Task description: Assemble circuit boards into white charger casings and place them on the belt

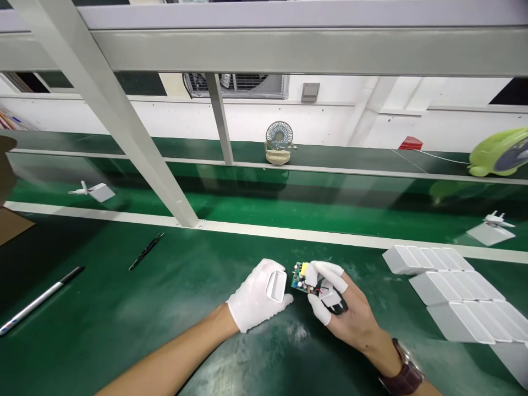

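Gloved in white, my left hand [259,296] is wrapped round a small white plastic housing [277,286], its open end facing up and to the right. My right hand [334,297], with white finger cots on its fingers, grips a small green circuit board [297,281] with a yellow part and several other components on it. A white plug piece with pins [330,294] and something black also lie within the right fingers, partly hidden. Board and housing are close together but apart, just above the green table [231,363].
Rows of white open housings [454,286] stand at the right. A pen [146,251] and a silver-and-black marker [39,301] lie at the left. White plug adapters [101,192] sit on the green strip beyond the pale rail [289,234]. A slanted metal post [136,148] rises from that rail.
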Motion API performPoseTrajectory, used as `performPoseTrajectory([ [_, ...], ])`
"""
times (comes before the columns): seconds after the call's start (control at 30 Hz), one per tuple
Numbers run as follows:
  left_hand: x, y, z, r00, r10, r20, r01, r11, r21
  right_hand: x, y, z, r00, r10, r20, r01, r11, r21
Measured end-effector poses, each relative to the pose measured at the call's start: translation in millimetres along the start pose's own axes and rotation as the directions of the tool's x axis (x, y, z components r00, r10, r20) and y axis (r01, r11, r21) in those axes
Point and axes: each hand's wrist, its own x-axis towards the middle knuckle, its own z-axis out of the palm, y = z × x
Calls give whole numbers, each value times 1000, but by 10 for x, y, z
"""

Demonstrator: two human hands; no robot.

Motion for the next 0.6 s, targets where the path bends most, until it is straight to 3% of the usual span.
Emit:
performPoseTrajectory([
  [0.1, 11, -11, 16, 998, 56, 16, -57, 998, 31, -39, -60, 21, 998, 23, 62, -24, 999, 27],
  [0.23, 47, 29, -5, 998, 27, 55, -30, 998, 57, -46, -141, 35, 987, -40, 155, 36, 999, 29],
  [0.5, 96, 66, -22, 989, -17, 146, 7, 998, 67, -9, -187, 77, 978, -115, 175, 119, 993, -17],
  [0.6, 67, 67, -23, 994, -27, 108, 22, 999, 45, -14, -180, 92, 975, -121, 186, 127, 992, -17],
])
